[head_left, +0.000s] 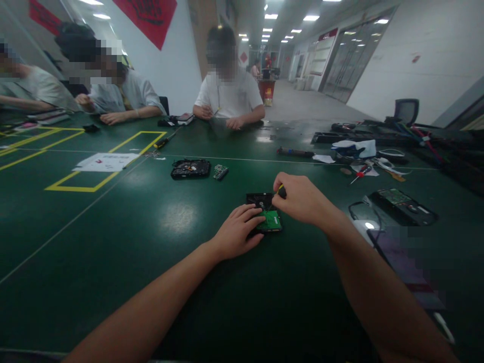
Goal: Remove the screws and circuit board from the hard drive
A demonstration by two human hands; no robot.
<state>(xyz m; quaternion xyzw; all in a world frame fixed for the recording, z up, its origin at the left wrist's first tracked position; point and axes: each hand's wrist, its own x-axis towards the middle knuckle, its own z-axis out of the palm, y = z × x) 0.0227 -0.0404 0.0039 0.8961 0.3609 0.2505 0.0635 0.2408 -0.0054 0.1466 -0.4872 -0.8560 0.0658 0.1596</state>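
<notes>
A hard drive (272,220) lies on the green table in front of me, its green circuit board and black casing showing. My left hand (240,229) holds the drive from the left, fingers across its top and thumb along the near edge. My right hand (297,196) is closed around a screwdriver (282,191) with a black and yellow handle, over the drive's far right corner. Its tip is too small to make out. Beyond my left hand are a black drive casing (190,169) and a small circuit board (221,172).
Another hard drive (403,206) and a cable (353,209) lie at the right. Farther back are a dark cylindrical tool (295,152) and a red-handled screwdriver (361,174). White paper (106,162) and a yellow screwdriver (162,142) lie to the left. Several people sit across the table.
</notes>
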